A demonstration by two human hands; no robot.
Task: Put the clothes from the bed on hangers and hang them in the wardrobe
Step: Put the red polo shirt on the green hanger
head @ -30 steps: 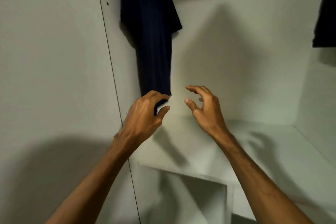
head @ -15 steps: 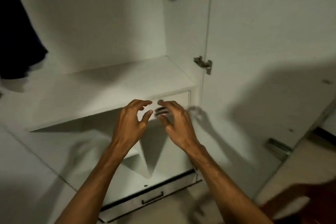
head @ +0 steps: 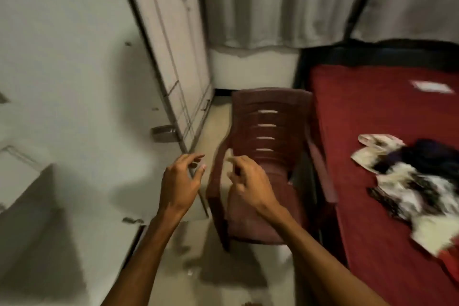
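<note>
Looking into a home bedroom, seeing a red-sheeted bed [head: 367, 144] with clothes [head: 407, 181] heaped near its right edge, a white wardrobe [head: 173, 32], curtains [head: 273, 0], a chair [head: 285, 131].

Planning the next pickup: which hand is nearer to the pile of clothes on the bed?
Right. The right hand is in front of the chair, left of the clothes pile; the left hand is farther left, by the wardrobe door.
</note>
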